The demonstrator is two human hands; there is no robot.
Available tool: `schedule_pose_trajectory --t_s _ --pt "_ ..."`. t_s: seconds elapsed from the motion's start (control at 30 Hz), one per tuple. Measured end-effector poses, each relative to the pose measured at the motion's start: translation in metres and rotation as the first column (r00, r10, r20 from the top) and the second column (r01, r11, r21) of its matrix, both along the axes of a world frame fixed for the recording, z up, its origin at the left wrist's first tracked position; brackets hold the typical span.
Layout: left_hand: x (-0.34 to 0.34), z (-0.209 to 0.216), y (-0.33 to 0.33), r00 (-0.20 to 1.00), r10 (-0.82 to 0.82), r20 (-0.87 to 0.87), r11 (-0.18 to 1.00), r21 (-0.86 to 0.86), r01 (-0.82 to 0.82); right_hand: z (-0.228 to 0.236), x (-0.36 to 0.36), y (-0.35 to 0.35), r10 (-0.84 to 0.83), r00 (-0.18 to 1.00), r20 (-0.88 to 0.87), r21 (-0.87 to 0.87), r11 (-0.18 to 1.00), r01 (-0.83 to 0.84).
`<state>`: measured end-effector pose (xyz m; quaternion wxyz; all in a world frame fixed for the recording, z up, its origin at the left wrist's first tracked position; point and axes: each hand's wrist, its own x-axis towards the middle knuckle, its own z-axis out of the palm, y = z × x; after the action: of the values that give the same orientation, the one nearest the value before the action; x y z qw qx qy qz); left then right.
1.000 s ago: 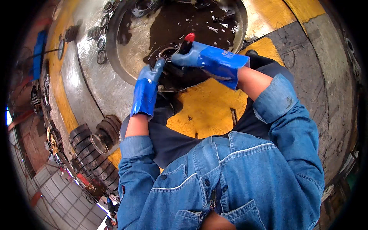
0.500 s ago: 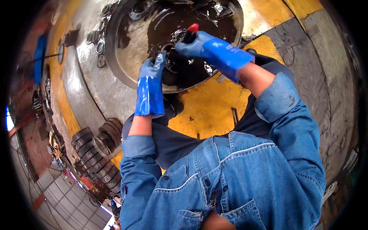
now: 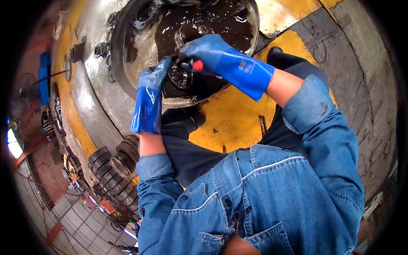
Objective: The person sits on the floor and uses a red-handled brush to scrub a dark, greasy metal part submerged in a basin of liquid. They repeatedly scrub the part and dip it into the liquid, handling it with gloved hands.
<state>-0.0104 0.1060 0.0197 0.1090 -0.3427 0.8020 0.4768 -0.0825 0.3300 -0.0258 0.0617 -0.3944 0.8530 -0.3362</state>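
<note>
Both my hands wear blue rubber gloves over a round metal tub (image 3: pixel 114 63) of dark, oily liquid. My left hand (image 3: pixel 152 78) is closed at the edge of a dark, wet ring-shaped metal part (image 3: pixel 180 77), its thumb along the near side. Just right of it, my right hand (image 3: pixel 205 52) is wrapped round a dark tool with a red end (image 3: pixel 198 65). The tool's working end is hidden by the glove and the part, so its kind does not show. Another flanged metal part (image 3: pixel 145 16) lies in the tub's far left.
Several small metal rings (image 3: pixel 101 50) lie on the metal surface left of the tub. A stack of dark ribbed rings (image 3: pixel 106 172) stands lower left, beside a round collar (image 3: pixel 123 165). Yellow-painted floor (image 3: pixel 229 119) shows between my legs, and grey plates (image 3: pixel 340 72) lie right.
My right hand has moved left and turned over, so the tool's red end now points toward me. My left hand has shifted slightly left; more of the ring-shaped part shows.
</note>
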Motion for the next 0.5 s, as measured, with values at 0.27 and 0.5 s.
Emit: schedule_pose_trajectory --t_s 0.27,0.5 --pt "0.000 0.005 0.011 0.973 -0.080 -0.216 0.930 0.336 0.151 0.011 -0.001 0.015 0.118 0.602 0.790 -0.179 0.983 0.043" --pt "-0.032 0.027 0.005 0.809 -0.588 -0.005 0.809 0.015 0.588 -0.005 0.010 0.015 -0.001 0.992 0.129 -0.051 0.999 0.008"
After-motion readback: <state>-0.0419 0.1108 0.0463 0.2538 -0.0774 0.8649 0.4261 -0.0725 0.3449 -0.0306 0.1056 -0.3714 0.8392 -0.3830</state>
